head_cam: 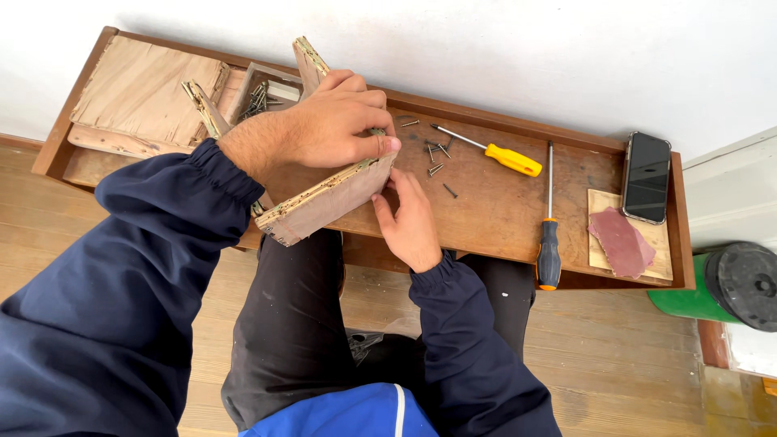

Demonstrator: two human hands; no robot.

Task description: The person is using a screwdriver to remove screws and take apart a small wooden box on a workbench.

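Dark blue sleeves fill the bottom of the view, reaching up to a wooden desk (502,210) with a raised rim. Both hands are clamped on a wooden frame piece (324,204), tilted on edge at the desk's near side: the left hand (328,125) grips over its top edge, the right hand (411,222) presses its lower right end. Small screws (437,154) lie scattered just beyond the fingers, with more in a little wooden tray (263,97), though those are hard to make out. A yellow-handled screwdriver (490,150) lies near them, a black-handled screwdriver (549,231) farther right. Red sandpaper (620,240) rests on a thin board beside a dark phone (647,176). A green can (724,287) stands off the desk's right end.
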